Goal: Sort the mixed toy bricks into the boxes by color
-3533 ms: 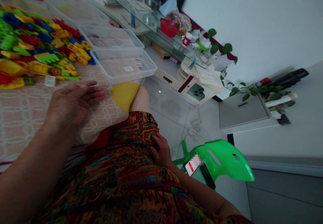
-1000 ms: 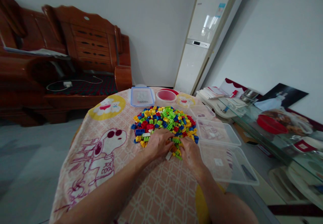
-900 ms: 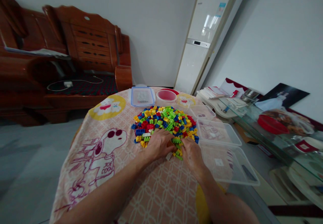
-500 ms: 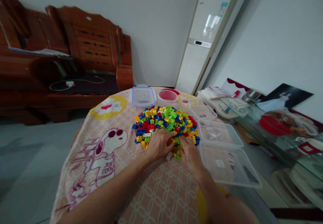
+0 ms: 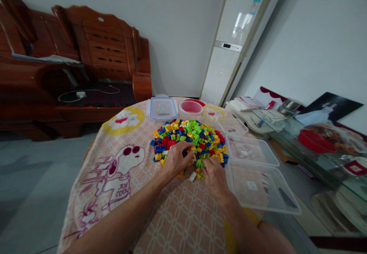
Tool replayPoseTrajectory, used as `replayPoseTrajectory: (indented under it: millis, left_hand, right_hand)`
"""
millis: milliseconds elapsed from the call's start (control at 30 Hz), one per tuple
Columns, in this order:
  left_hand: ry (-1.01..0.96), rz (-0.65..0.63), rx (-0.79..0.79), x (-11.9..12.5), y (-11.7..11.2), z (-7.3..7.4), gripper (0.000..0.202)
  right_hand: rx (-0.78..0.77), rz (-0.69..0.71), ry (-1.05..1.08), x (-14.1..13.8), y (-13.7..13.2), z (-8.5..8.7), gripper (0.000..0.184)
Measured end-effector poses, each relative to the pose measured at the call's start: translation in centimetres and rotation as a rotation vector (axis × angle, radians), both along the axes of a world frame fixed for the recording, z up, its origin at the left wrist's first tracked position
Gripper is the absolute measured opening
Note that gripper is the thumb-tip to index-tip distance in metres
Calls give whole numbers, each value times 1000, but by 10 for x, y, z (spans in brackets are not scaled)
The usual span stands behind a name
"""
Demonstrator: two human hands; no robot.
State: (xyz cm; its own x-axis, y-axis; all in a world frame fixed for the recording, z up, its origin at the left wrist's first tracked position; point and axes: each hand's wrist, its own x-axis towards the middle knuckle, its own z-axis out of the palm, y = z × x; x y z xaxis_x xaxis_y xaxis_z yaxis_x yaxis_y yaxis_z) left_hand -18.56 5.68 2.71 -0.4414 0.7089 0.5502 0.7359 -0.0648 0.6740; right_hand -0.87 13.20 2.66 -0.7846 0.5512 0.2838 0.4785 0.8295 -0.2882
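A heap of building bricks (image 5: 197, 130) in red, yellow, blue, green and white lies on the patterned tablecloth (image 5: 177, 215). My left hand (image 5: 176, 158) rests over the near left part of the heap, its fingers stretched forward and the thumb apart, with nothing visible in its grip. At the near right edge, my right hand (image 5: 214, 173) has its fingers bent and its fingertips against a green building brick (image 5: 200, 164). A white brick (image 5: 193, 176) lies between the hands at the front of the heap.
Clear plastic trays stand along the right, the nearest tray (image 5: 263, 204) at the table edge. Behind the heap are a blue-rimmed lidded box (image 5: 163, 109) and a pink-lined round tub (image 5: 190, 108). A glass table (image 5: 309, 158) stands farther right, a wooden bench (image 5: 106, 51) back left.
My left hand has drawn slightly left and its fingers have spread, away from the right hand. The right hand has shifted a little; more bricks show between the hands.
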Motion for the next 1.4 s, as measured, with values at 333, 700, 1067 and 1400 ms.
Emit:
replayPoseTrajectory:
  millis: [333,700,1067,1400]
  left_hand:
    - [14,-49,-16,0,1,-3,21]
    - [39,-73,-29,4,2,-2,22]
    - [61,-158,-59,8,2,-3,30]
    - [44,-122,-17,5,1,-1,23]
  right_hand:
    - [-183,31,401,8,14,10,22]
    - [140,-331,300,77,50,28,20]
    - [234,-282,224,68,45,20,22]
    - [94,7,11,16,-8,6,21]
